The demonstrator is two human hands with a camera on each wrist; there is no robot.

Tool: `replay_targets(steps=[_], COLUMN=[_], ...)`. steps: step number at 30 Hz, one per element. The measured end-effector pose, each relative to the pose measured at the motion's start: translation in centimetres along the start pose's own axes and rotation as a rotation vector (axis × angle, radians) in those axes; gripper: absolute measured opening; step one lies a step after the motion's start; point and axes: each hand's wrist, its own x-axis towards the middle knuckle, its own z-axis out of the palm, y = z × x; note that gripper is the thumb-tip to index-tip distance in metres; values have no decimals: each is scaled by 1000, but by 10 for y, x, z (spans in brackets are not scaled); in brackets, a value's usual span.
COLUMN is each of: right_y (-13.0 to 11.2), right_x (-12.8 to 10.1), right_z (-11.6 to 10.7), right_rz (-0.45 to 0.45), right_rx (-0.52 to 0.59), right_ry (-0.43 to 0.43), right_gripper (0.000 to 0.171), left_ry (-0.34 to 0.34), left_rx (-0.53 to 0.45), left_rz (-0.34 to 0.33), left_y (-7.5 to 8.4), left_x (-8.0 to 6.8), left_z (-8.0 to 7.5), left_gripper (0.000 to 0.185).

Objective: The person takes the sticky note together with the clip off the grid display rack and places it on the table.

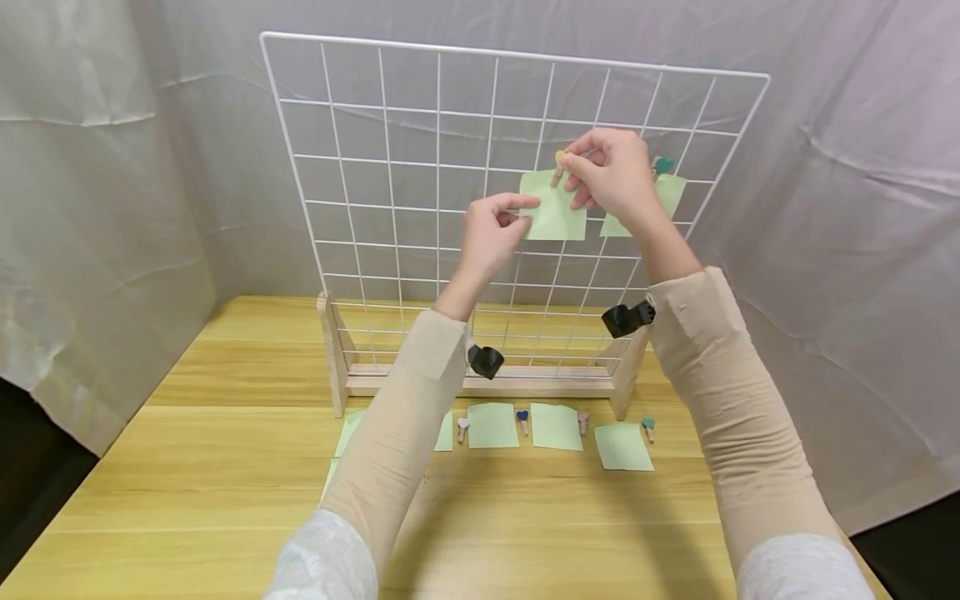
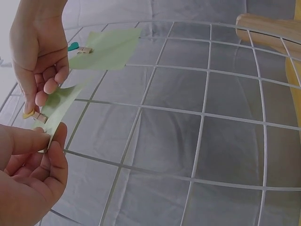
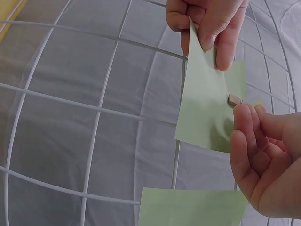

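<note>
- Two sleeved forearms rise from the wooden table, over a row of green notes and small pegs.
- Left hand pinches the left edge of a green note held against the white wire grid.
- Right hand pinches a yellow-headed clothespin at the note's top edge.
- Just right of it, a second note hangs from a teal clip.

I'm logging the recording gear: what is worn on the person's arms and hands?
Both hands are bare. Snug beige sleeves cover the forearms over light grey cuffs near the elbows. A small black camera sits at the left wrist, another at the right.
</note>
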Motion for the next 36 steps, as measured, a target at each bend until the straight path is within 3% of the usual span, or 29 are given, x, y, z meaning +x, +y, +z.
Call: replay_targets(steps=[10,13,23,28,36], right_y=[-3,-5,-5,-1,3], right_x=[-2,-2,-6,-9,-15], right_z=[-2,-5,-4,-2,3], right_rz=[5,14,-32,-59,-82], right_rx=[179,236,272,325,329], right_ry=[51,57,73,79,71], right_gripper=[3,4,7,5,8], left_ry=[-21,-14,-3,7,11], left_rx=[1,-6,-12,-33,-21], left_rz=[-14,-16,-15,11,-2], left_y=[1,1,-2,-1,-3], left_x=[0,0,-5,-13,-24], left_z=[-2,-3,-8,-13,-20], left_gripper=[22,23,23,23,22])
